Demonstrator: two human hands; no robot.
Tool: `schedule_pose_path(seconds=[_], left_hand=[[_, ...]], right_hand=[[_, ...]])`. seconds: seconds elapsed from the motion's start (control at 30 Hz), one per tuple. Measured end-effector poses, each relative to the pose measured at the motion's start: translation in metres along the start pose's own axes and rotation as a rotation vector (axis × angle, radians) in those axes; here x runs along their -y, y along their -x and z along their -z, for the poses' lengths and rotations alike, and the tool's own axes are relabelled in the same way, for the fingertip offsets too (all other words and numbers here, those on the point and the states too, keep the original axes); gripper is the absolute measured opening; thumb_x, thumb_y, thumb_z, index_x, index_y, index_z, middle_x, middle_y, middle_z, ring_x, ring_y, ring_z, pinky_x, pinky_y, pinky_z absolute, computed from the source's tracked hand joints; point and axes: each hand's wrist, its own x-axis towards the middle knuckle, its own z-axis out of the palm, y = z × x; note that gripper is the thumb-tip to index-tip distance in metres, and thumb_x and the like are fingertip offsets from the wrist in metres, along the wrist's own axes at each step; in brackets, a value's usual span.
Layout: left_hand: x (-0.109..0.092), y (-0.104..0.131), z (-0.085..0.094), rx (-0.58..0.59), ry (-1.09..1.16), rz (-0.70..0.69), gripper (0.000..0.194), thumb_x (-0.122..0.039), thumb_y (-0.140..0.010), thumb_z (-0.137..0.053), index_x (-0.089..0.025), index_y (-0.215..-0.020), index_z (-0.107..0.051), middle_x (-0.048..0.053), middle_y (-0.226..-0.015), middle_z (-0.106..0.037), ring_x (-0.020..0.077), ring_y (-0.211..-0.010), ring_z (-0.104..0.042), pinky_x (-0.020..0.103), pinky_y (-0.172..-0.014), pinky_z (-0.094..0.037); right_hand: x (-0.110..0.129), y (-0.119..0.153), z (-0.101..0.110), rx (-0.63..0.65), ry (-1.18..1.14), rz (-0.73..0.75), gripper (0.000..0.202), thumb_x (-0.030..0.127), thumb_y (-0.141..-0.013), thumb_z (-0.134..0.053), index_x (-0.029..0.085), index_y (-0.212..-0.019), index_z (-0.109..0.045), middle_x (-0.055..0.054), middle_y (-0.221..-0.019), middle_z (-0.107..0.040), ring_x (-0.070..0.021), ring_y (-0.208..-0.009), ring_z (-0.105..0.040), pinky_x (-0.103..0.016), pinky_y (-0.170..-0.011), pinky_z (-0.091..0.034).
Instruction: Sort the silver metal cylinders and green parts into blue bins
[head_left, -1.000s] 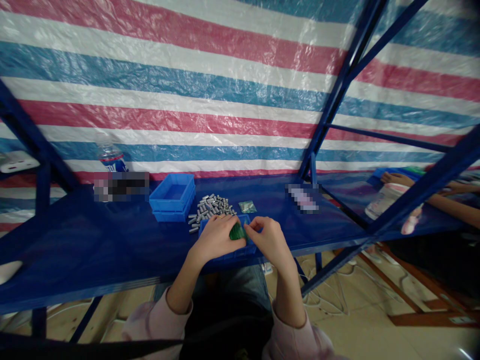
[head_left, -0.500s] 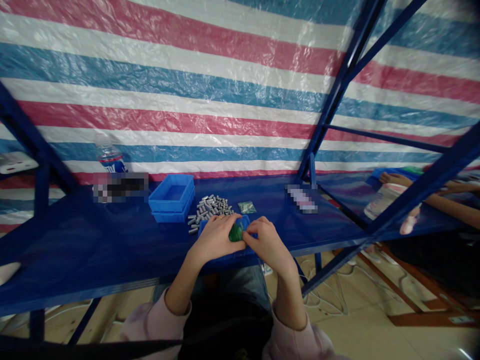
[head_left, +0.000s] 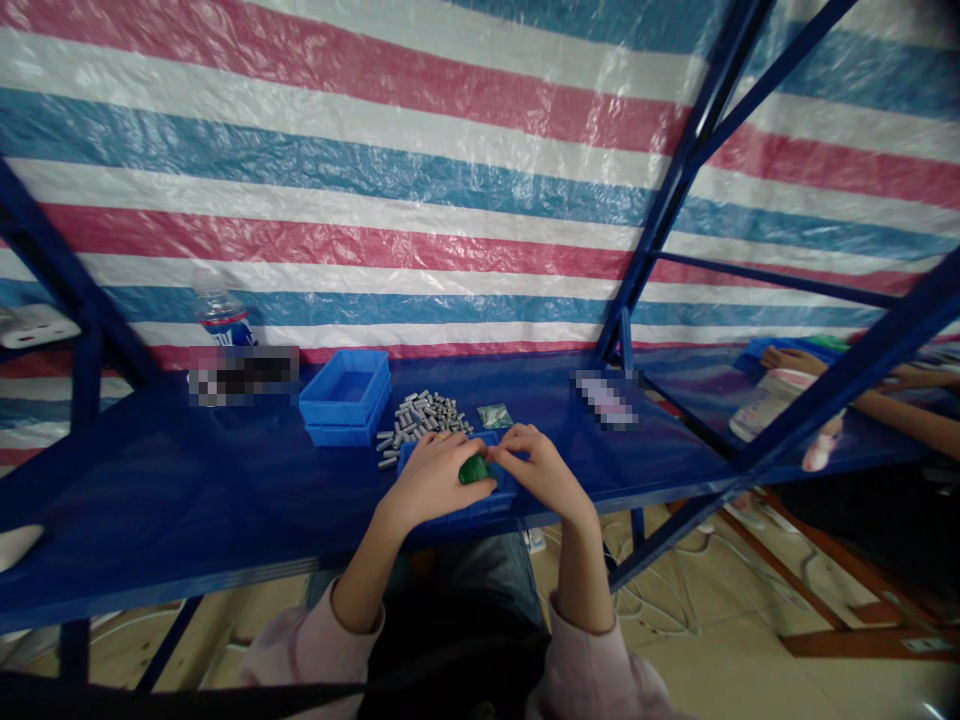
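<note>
One bottle label (head_left: pixel 234 333): blue, with a red band at its top and white letters; a blurred-out block (head_left: pixel 244 375) cuts across below, so the word cannot be read.
White tub (head_left: pixel 763 402): reddish print near its rim; too small to make out.
Small packet (head_left: pixel 494 416): greenish, flat on the blue table (head_left: pixel 225 500); any print on it is illegible.
Green object (head_left: pixel 472 470): above the near tray (head_left: pixel 496 503), between the two hands; partly hidden by fingers.
Left hand (head_left: pixel 431 478): curled, fingers over and thumb below, gripping the green object.
Right hand (head_left: pixel 536 462): thumb and forefinger drawn close together at the object's right end; cannot tell whether they pinch anything.
Metal cylinders (head_left: pixel 427 415): heaped loosely just beyond the tray, left of the packet.
Stacked bins (head_left: pixel 337 410): two, blue, left of the heap.
Blue frame (head_left: pixel 660 220): slanting bars at the right; one partly hides the tub, near a co-worker's hand (head_left: pixel 791 360).
Striped sheet (head_left: pixel 375 150): red, white and blue, behind the table.
</note>
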Motion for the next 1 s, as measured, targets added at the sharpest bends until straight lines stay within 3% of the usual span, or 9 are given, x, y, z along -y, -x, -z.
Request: schedule_pose_path(seconds=[0.1, 0.17, 0.3, 0.4, 0.57, 0.8, 1.0], left_hand=[[0.0, 0.001, 0.0, 0.001, 0.018, -0.003, 0.027, -0.047, -0.081, -0.06, -0.027, -0.1, -0.061, 0.002, -0.097, -0.065, 0.0251, -0.099, -0.059, 0.038, -0.091, -0.039], [0.0, 0.001, 0.001, -0.004, 0.034, -0.003, 0.024, -0.046, -0.082, -0.06, -0.029, -0.098, -0.061, 0.0, -0.097, -0.065, 0.0241, -0.099, -0.058, 0.038, -0.091, -0.039], [-0.001, 0.002, 0.002, 0.001, 0.05, -0.003, 0.026, -0.048, -0.081, -0.06, -0.028, -0.098, -0.061, 0.0, -0.098, -0.066, 0.0237, -0.098, -0.058, 0.037, -0.091, -0.038], [-0.001, 0.002, 0.003, 0.001, 0.054, -0.005, 0.027, -0.049, -0.081, -0.06, -0.028, -0.098, -0.061, 0.001, -0.099, -0.065, 0.0239, -0.098, -0.058, 0.038, -0.09, -0.038], [-0.001, 0.002, 0.002, 0.003, 0.059, -0.01, 0.028, -0.05, -0.082, -0.059, -0.028, -0.099, -0.06, 0.001, -0.099, -0.065, 0.0244, -0.099, -0.058, 0.039, -0.091, -0.037], [-0.001, 0.002, 0.002, -0.003, 0.065, -0.006, 0.03, -0.052, -0.081, -0.059, -0.027, -0.098, -0.06, 0.001, -0.101, -0.065, 0.0244, -0.099, -0.058, 0.04, -0.092, -0.037], [-0.002, 0.002, 0.003, 0.005, 0.07, -0.007, 0.029, -0.05, -0.081, -0.059, -0.027, -0.098, -0.059, 0.0, -0.1, -0.065, 0.024, -0.099, -0.058, 0.039, -0.091, -0.037]], right_hand=[[-0.019, -0.013, -0.008, -0.181, -0.027, -0.05, 0.02, 0.03, -0.085, -0.057, 0.018, -0.08, -0.071, -0.005, -0.081, -0.068, -0.0192, -0.083, -0.061, -0.031, -0.081, -0.044], [-0.032, -0.021, -0.018, -0.274, 0.062, -0.109, 0.02, 0.03, -0.084, -0.058, 0.017, -0.09, -0.071, -0.009, -0.094, -0.069, -0.0226, -0.094, -0.061, -0.035, -0.087, -0.044], [-0.051, -0.03, -0.037, -0.201, 0.188, -0.183, 0.04, 0.025, -0.09, -0.047, 0.015, -0.128, -0.056, -0.017, -0.134, -0.054, -0.0264, -0.126, -0.048, -0.041, -0.1, -0.039], [-0.054, -0.03, -0.043, -0.052, 0.305, -0.258, 0.047, 0.017, -0.091, -0.044, 0.022, -0.137, -0.047, -0.016, -0.146, -0.042, -0.0278, -0.134, -0.039, -0.047, -0.102, -0.035], [-0.049, -0.03, -0.04, 0.048, 0.384, -0.288, 0.044, 0.016, -0.092, -0.04, 0.024, -0.135, -0.05, -0.012, -0.147, -0.042, -0.0254, -0.134, -0.039, -0.045, -0.103, -0.034], [-0.045, -0.03, -0.037, -0.048, 0.44, -0.355, 0.031, 0.022, -0.089, -0.051, 0.023, -0.117, -0.063, -0.01, -0.121, -0.06, -0.0265, -0.112, -0.053, -0.035, -0.087, -0.041], [-0.042, -0.027, -0.035, -0.137, 0.428, -0.397, 0.023, 0.03, -0.087, -0.057, 0.021, -0.104, -0.069, -0.009, -0.104, -0.062, -0.0253, -0.101, -0.055, -0.031, -0.079, -0.042]])
